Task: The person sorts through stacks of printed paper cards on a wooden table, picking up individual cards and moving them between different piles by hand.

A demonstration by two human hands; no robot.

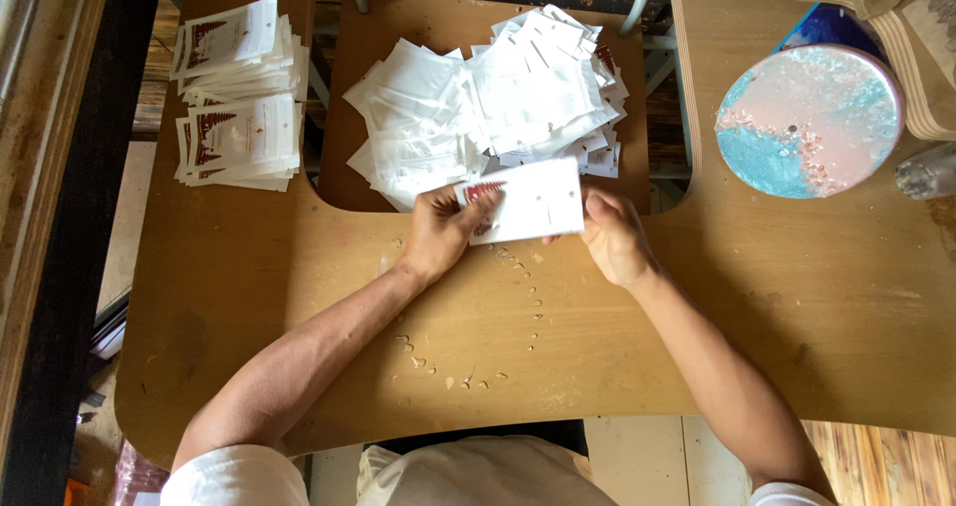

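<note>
Head view, centre of frame: both hands hold one white packet (526,201) just above the desk (797,297). The left hand (443,232) pinches its red-printed end, the right hand (612,237) its opposite edge, each grip closed on it. Loose packets (478,108) are heaped above; sorted stacks (239,93) lie upper left. Handling one packet appears under way.

My arms are bare from the short sleeves down to my left hand (438,235) and right hand (612,239). I wear a white short-sleeved shirt (478,471) (the cloth looks plain, with soft folds at the chest), its sleeve hems showing at the near left and near right. No rings or watch show.
</note>
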